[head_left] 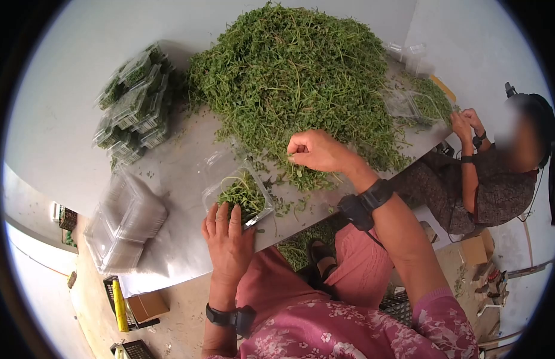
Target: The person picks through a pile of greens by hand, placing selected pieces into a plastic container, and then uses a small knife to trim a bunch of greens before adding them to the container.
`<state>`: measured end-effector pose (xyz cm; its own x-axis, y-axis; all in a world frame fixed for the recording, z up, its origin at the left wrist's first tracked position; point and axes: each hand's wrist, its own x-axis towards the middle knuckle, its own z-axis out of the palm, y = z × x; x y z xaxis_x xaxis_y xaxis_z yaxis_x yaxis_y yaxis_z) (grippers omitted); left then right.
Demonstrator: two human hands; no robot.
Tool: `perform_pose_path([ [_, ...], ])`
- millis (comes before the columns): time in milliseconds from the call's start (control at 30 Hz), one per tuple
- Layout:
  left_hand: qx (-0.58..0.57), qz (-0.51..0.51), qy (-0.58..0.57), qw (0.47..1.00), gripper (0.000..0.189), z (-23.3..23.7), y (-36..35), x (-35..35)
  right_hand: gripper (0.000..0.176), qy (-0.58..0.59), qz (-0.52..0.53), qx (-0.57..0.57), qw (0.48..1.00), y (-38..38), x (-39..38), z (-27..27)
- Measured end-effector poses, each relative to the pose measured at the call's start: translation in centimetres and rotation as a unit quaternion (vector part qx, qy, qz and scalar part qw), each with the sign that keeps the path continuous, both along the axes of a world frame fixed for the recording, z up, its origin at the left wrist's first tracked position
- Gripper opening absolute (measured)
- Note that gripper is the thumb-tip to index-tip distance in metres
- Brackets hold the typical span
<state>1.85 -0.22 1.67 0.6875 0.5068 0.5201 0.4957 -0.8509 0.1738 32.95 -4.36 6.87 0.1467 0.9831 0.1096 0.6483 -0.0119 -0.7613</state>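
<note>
My left hand (225,239) lies over the near edge of a clear plastic clamshell box (266,202), its fingers stretched onto the leafy greens (244,190) inside. The box's lid (220,163) is raised at the back. A small shiny, dark-edged piece (251,222) shows beside the fingers at the near rim. Over the front of a big heap of green sprigs (295,78), my right hand (318,151) is closed in a pinch. Leaves overlap its fingertips, and I cannot tell what is between them. Loose leaves lie on the table between the box and heap.
Filled boxes (137,105) are stacked at the back left of the metal table (190,128). Nested clear boxes (125,218) stand at its front left. On the right, a seated person (493,185) handles greens near another clear box (403,105). Crates and cardboard (148,306) sit on the floor.
</note>
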Motion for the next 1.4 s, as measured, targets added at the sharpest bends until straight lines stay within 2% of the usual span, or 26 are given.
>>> perform_pose_path([
  [333, 0.015, -0.005, -0.034, 0.999, 0.056, -0.8, 0.2, 0.0, 0.018, -0.011, -0.009, -0.019, 1.0, 0.1, -0.8, 0.1],
  [733, 0.019, -0.01, -0.063, 0.998, 0.039, -1.3, 0.2, -0.2, 0.016, -0.04, -0.011, -0.042, 0.998, 0.0, -1.2, 0.4],
  [1167, 0.018, -0.007, -0.067, 0.998, 0.038, -1.1, 0.0, -0.2, 0.015, -0.061, -0.014, -0.042, 0.997, -0.1, -0.9, 0.3],
  [1400, 0.018, -0.006, -0.069, 0.997, 0.038, -1.2, 0.0, -0.1, 0.013, -0.007, -0.003, 0.009, 1.0, 0.1, -0.4, -0.6],
])
